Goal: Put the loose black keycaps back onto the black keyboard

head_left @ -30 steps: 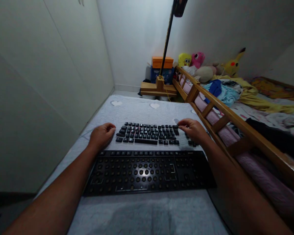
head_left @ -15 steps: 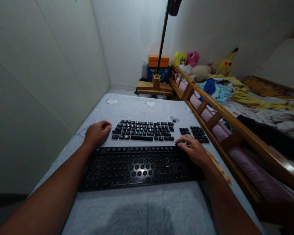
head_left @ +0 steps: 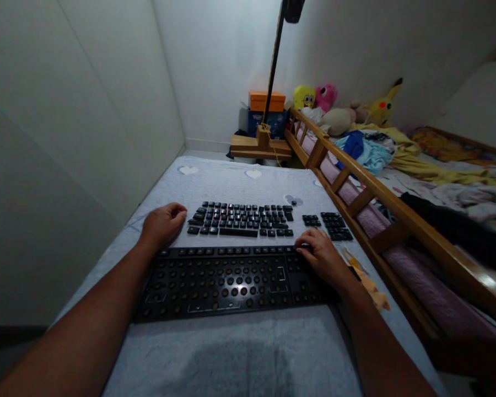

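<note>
Keyboard [head_left: 219, 281] underlies right hand [head_left: 319, 252], palm-down at upper right, grip narrow; left hand [head_left: 163, 223] lies curled beyond upper left; both grips' contents indiscernible.

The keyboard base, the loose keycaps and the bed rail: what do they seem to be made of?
Keyboard base: probably black plastic, fairly glossy, since light glares off its middle.
Loose keycaps: likely black plastic too; small highlights suggest some sheen, though they are too small to judge texture.
Bed rail: looks like varnished wood, from its warm brown colour and bright shine.
</note>
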The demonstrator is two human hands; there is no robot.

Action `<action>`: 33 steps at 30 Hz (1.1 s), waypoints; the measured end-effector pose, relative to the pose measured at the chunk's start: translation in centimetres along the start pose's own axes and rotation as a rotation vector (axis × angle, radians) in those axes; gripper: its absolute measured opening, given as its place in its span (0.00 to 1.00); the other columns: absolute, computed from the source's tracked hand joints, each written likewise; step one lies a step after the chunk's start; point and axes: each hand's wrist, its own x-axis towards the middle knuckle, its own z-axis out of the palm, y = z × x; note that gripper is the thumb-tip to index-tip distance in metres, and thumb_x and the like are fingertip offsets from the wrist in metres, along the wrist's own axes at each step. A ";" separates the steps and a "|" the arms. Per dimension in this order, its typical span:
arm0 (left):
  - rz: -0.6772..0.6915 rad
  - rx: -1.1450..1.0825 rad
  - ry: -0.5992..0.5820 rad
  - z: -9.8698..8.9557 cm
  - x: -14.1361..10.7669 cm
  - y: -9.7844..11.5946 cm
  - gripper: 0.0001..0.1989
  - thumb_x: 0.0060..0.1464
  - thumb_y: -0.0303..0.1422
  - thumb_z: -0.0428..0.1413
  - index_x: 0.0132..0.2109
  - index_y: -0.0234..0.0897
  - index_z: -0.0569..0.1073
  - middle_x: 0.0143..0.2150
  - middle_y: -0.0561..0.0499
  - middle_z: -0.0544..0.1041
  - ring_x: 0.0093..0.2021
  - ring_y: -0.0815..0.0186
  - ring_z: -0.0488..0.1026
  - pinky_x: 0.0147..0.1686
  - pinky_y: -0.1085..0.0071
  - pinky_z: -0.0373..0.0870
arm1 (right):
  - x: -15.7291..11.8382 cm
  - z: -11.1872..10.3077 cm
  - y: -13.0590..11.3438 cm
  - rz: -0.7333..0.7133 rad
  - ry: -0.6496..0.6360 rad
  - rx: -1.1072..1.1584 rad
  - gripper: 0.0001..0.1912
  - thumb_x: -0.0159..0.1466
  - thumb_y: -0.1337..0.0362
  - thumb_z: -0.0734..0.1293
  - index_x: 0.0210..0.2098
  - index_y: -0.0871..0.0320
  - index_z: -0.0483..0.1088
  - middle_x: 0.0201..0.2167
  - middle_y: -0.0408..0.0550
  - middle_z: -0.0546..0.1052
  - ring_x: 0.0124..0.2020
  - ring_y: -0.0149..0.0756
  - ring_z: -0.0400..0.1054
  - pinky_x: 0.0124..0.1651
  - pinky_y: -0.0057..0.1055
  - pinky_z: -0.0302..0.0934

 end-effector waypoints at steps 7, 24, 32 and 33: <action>-0.003 -0.012 -0.001 0.1 0.1 -0.1 0.19 0.51 0.43 0.49 0.41 0.39 0.78 0.38 0.46 0.81 0.40 0.57 0.77 0.40 0.66 0.69 | 0.0 -0.1 -1.0 -0.041 0.009 -0.219 0.07 0.60 0.72 0.68 0.35 0.54 0.76 0.40 0.50 0.75 0.44 0.45 0.62 0.46 0.40 0.55; -0.012 -0.014 -0.010 0.0 0.0 0.1 0.20 0.51 0.44 0.48 0.42 0.39 0.77 0.38 0.47 0.81 0.39 0.58 0.76 0.38 0.68 0.67 | 0.0 0.2 -1.1 -0.023 -0.039 -0.170 0.09 0.65 0.70 0.66 0.36 0.55 0.79 0.35 0.50 0.76 0.40 0.42 0.65 0.44 0.37 0.59; -0.015 0.005 -0.014 -0.1 0.0 0.2 0.20 0.51 0.44 0.48 0.42 0.39 0.78 0.38 0.47 0.81 0.40 0.58 0.76 0.39 0.68 0.67 | -0.1 0.4 -0.8 -0.053 0.013 -0.045 0.08 0.63 0.73 0.66 0.33 0.55 0.77 0.34 0.47 0.75 0.40 0.40 0.65 0.43 0.34 0.60; -0.014 0.008 -0.012 -0.1 0.0 0.1 0.20 0.51 0.44 0.49 0.42 0.38 0.78 0.38 0.46 0.81 0.39 0.58 0.76 0.39 0.67 0.67 | -0.1 0.4 -0.7 -0.059 0.017 -0.027 0.09 0.63 0.73 0.66 0.33 0.55 0.77 0.34 0.47 0.75 0.40 0.40 0.65 0.44 0.34 0.60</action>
